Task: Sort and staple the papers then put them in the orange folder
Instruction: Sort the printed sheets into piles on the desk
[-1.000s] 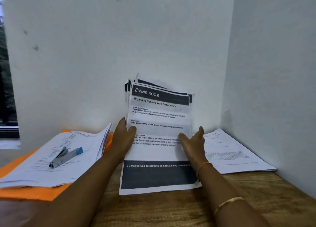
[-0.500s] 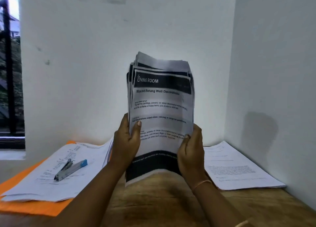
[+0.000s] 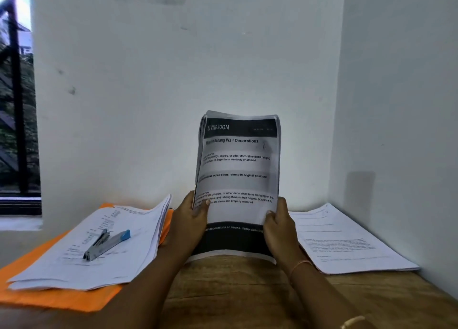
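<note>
Paper stack (image 3: 238,167): upright, centre; your left hand (image 3: 190,222) and right hand (image 3: 280,232) grip its sides. Stapler (image 3: 106,245): lower left, nearer your left.

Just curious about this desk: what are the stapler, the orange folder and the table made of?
Stapler: apparently metal, dull grey sheen, with a blue, plastic-looking end. Orange folder: thin matte card or plastic; unclear which. Table: wood or wood-look surface, brown with grain streaks, matte.
</note>
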Demonstrator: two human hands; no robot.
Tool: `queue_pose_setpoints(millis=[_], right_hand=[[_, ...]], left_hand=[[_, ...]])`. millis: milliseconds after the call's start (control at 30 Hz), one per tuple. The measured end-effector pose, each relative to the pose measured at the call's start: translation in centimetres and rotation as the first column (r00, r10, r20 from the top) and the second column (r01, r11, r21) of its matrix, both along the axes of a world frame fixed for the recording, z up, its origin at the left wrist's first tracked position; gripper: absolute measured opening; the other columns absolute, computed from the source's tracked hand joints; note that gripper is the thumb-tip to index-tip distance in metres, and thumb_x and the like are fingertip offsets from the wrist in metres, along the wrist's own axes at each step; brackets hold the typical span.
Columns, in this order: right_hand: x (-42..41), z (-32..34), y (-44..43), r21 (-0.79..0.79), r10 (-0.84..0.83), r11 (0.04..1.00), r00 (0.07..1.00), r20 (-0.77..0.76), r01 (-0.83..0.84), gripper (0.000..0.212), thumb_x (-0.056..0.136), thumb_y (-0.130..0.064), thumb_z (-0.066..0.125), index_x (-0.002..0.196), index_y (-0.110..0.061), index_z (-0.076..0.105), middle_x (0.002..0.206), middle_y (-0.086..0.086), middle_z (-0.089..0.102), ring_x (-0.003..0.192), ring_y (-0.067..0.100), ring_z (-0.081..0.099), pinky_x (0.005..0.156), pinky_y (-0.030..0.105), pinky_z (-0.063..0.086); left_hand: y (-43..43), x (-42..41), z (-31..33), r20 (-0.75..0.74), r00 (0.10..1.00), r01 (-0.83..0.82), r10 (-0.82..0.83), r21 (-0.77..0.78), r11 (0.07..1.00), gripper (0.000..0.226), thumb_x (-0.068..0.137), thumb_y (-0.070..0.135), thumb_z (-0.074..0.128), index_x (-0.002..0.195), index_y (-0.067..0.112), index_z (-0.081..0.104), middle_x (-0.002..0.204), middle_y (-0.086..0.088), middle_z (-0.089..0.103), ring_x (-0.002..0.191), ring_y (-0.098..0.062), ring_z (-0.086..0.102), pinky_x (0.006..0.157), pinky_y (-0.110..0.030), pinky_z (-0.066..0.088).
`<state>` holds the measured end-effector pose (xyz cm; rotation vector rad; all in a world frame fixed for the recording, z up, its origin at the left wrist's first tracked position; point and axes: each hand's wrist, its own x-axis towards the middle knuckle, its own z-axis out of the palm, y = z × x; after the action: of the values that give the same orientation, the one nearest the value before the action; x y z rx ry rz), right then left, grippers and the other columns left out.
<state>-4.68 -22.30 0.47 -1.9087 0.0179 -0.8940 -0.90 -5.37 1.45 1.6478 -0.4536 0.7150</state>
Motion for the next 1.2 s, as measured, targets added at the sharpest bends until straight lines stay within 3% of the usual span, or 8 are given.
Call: queue_pose_setpoints(millis=[100,200,267,400,567,867,1033,1200], right_hand=[[-0.1,0.5,0.2,0.006,-0.064,0.998,0.993,0.096,0.063,0.018,0.097,0.0,0.033,0.107,-0.011,0.043,0.085,0.012,0.059,0.076,0.028,0.057,0.062,0.033,0.044],[-0.2,1.0,-0.1,0.053,-0.083,0.996,0.985,0.15,0.076,0.02,0.097,-0.003,0.036,0.115,-0.009,0.042,0.091,0.005,0.058,0.077,0.023,0.056,0.061,0.029,0.044],[-0.1,0.7,-0.5,0.102,-0.034,0.994,0.998,0.044,0.03,0.024,0.097,-0.005,0.037,0.121,-0.01,0.038,0.103,0.004,0.057,0.086,0.022,0.056,0.062,0.024,0.044],[0.7,-0.6,-1.5,0.023,0.04,0.999,0.972,-0.231,-0.036,0.018,0.097,-0.005,0.035,0.113,-0.013,0.04,0.099,0.006,0.056,0.088,0.02,0.053,0.071,0.029,0.04],[1.2,-0.9,-1.7,0.008,0.035,0.999,0.958,-0.283,-0.034,0.018,0.096,-0.003,0.034,0.107,-0.01,0.046,0.101,0.01,0.058,0.087,0.019,0.053,0.068,0.027,0.041],[0.3,0.3,-1.4,0.015,0.032,0.999,0.999,-0.032,-0.032,0.018,0.097,0.001,0.033,0.108,-0.007,0.045,0.094,0.003,0.057,0.079,0.004,0.052,0.058,0.008,0.041],[0.9,-1.2,-2.1,-0.047,0.028,0.998,0.959,-0.283,-0.043,0.019,0.096,-0.004,0.036,0.096,-0.018,0.048,0.101,0.008,0.059,0.093,0.021,0.055,0.083,0.033,0.047],[1.1,-0.6,-2.4,0.115,0.023,0.993,0.956,-0.294,0.011,0.016,0.098,-0.013,0.043,0.113,-0.015,0.046,0.111,0.006,0.056,0.098,0.02,0.051,0.081,0.029,0.038]], left_hand=[[-0.1,-0.2,0.2,0.025,1.0,-0.004,0.005,-0.063,0.998,0.024,0.093,0.018,0.055,0.117,0.013,0.055,0.096,0.009,0.059,0.087,-0.008,0.055,0.06,-0.001,0.041],[-0.1,-0.3,0.7,0.023,1.0,0.018,-0.014,-0.158,0.987,0.023,0.09,0.021,0.06,0.109,0.02,0.049,0.09,0.017,0.056,0.08,0.002,0.055,0.057,-0.002,0.044],[-0.1,-0.1,0.4,-0.041,0.999,0.025,-0.031,-0.136,0.99,0.03,0.089,0.025,0.062,0.114,0.017,0.046,0.091,0.011,0.057,0.078,0.005,0.054,0.055,-0.001,0.044],[0.1,1.1,-1.5,-0.113,0.992,-0.031,0.055,0.203,0.979,0.035,0.094,0.034,0.052,0.121,0.012,0.053,0.109,-0.002,0.064,0.081,-0.005,0.056,0.065,-0.009,0.043],[0.2,1.3,-1.6,-0.085,0.995,-0.038,0.055,0.185,0.982,0.03,0.094,0.028,0.052,0.115,0.008,0.059,0.1,0.002,0.062,0.079,-0.003,0.054,0.056,-0.003,0.041],[-0.4,0.2,-0.9,0.08,0.995,-0.063,0.062,0.006,0.998,0.006,0.092,0.022,0.057,0.098,0.02,0.058,0.081,0.021,0.057,0.075,0.011,0.055,0.06,0.0,0.042],[0.0,1.6,-2.6,-0.087,0.993,-0.05,0.084,0.339,0.939,0.022,0.095,0.035,0.049,0.096,0.016,0.06,0.082,0.002,0.065,0.073,-0.008,0.06,0.059,-0.015,0.046],[0.4,2.1,-2.6,-0.08,0.986,-0.11,0.143,0.325,0.939,0.018,0.098,0.027,0.046,0.085,0.017,0.055,0.067,0.01,0.054,0.064,-0.003,0.05,0.053,-0.008,0.032]])
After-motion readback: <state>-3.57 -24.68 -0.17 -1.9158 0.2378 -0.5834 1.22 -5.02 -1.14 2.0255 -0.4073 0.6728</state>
